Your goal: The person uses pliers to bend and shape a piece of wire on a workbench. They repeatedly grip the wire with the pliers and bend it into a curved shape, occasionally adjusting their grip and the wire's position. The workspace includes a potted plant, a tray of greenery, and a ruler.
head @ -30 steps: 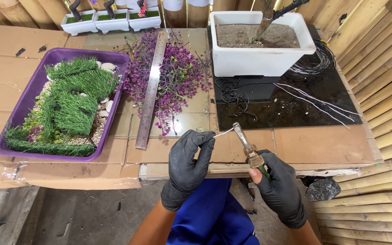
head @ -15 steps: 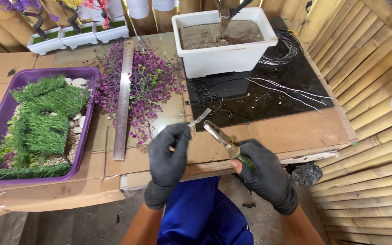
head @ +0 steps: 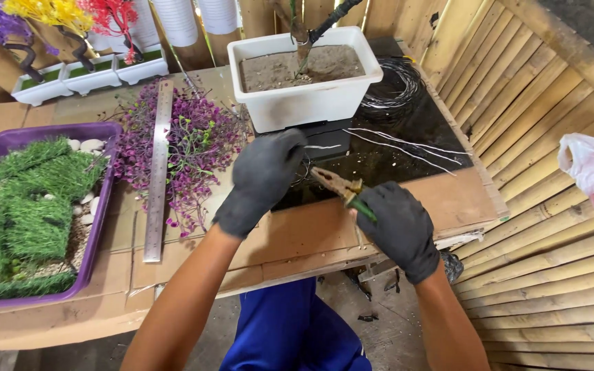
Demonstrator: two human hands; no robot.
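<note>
The gloved left hand (head: 264,178) pinches a short piece of pale wire (head: 322,146) while the gloved right hand (head: 399,229) is closed round the green handle of worn pliers (head: 338,185), whose nose points toward the left fingers — whether the jaws already bite the wire cannot be told. A clean bend likely calls for a firm pinch close to the nose. Beyond the hands stands a smooth white rectangular planter (head: 311,103) of gritty soil; left of them lie a steel ruler (head: 157,172) and wispy purple sprigs (head: 197,148).

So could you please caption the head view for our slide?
Gloved left hand pinches a thin wire; right hand holds pliers beside a white planter.
</note>
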